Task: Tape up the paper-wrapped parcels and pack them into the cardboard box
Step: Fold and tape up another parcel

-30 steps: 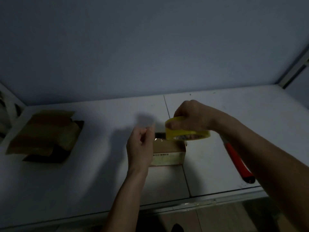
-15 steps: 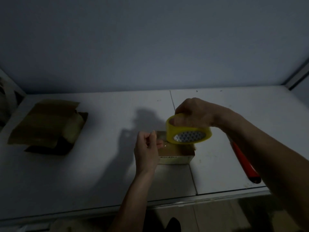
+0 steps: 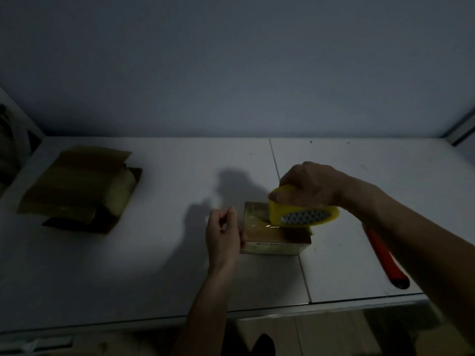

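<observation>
A small paper-wrapped parcel [image 3: 275, 238] lies on the white table [image 3: 154, 265] near its front middle. My right hand [image 3: 311, 185] grips a yellow tape roll [image 3: 303, 211] just above the parcel's top right. A clear strip of tape runs from the roll leftward over the parcel's top. My left hand [image 3: 223, 235] pinches the free end of that strip at the parcel's left edge. An open cardboard box [image 3: 77, 188] with its flaps up sits at the far left of the table, with wrapped parcels inside it.
A red-handled tool [image 3: 385, 258] lies on the table to the right, partly under my right forearm. A seam [image 3: 290, 227] splits the tabletop in two. The wall stands close behind, and dark clutter sits beyond the left edge.
Both hands have come down onto the parcel. The tape roll dropped and tilted so its patterned core faces me, and the strip now lies across the parcel's top.
</observation>
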